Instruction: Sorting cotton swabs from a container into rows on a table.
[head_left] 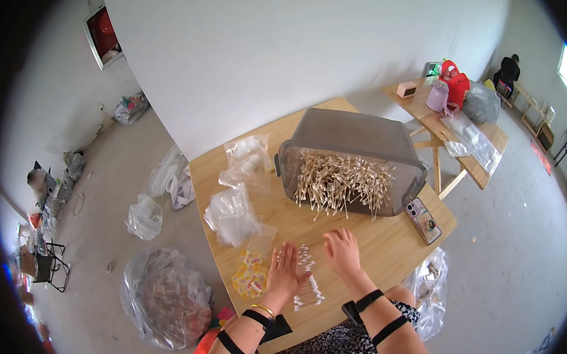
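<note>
My left hand (pixel 283 271) lies flat with its fingers stretched out, along the left side of a row of cotton swabs (pixel 308 294) on the wooden table (pixel 338 294). Its thumb reaches over the swabs. To the right of the row's far end is my right hand (pixel 342 252), fingers loosely bent and slightly apart, with nothing seen in them. Just beyond it a grey translucent plastic bin (pixel 356 133) rests on its side, its mouth toward me, and a heap of loose cotton swabs (pixel 344 183) fills its lower part.
Left of my hands are yellow printed packets (pixel 249 276) and stacks of clear plastic bags (pixel 231 216). A phone (pixel 423 221) lies by the table's right edge. A big filled plastic bag (pixel 165 299) stands on the floor at left. A second table (pixel 427 120) holds a lilac jug (pixel 437 97).
</note>
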Demonstrator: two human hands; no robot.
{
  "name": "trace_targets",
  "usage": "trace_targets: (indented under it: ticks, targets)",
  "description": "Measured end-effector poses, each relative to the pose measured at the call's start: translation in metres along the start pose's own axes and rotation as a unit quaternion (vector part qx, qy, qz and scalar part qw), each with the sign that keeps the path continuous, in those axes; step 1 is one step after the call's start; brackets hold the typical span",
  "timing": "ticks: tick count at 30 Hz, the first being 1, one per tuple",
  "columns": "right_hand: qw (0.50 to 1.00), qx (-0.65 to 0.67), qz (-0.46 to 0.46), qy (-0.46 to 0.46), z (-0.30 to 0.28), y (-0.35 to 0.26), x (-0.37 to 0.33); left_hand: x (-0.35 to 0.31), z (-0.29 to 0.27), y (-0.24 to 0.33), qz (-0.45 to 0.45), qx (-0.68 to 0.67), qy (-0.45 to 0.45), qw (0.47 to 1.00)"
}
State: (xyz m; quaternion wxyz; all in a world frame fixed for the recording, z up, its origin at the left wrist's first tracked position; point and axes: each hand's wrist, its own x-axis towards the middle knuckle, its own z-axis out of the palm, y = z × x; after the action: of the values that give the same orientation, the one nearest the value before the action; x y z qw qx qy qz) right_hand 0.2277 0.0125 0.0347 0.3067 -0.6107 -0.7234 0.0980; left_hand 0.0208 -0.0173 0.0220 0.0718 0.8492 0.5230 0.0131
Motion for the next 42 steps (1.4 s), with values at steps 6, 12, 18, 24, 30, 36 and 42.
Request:
trace_targets:
  ticks: [6,12,18,24,30,36,42]
  targets:
    - [0.994,-0.078,0.068,0.027,0.003,0.015,-0.046,0.018,0.011,-0.009,-0.022,0.037,0.017,0.999]
    - [0.989,-0.123,0.079,0.001,0.000,0.012,-0.050,0.018,0.007,-0.002,-0.004,0.034,0.010,0.999]
    - [0.990,-0.115,0.078,-0.001,0.003,0.010,-0.049,0.007,0.003,-0.002,-0.005,-0.037,0.032,0.999]
    - [0.991,-0.108,0.074,0.013,0.002,0.011,-0.049,-0.034,-0.005,-0.022,-0.064,-0.193,0.163,0.965]
    - [0.992,-0.105,0.072,0.025,0.000,0.013,-0.048,-0.073,-0.009,-0.016,-0.046,-0.134,0.130,0.981]
    - [0.992,-0.101,0.068,0.024,0.001,0.009,-0.048,-0.070,-0.007,-0.005,-0.098,-0.168,0.176,0.965]
    - [0.991,-0.105,0.079,0.015,0.000,0.011,-0.049,-0.031,-0.022,0.006,-0.137,-0.433,0.210,0.866]
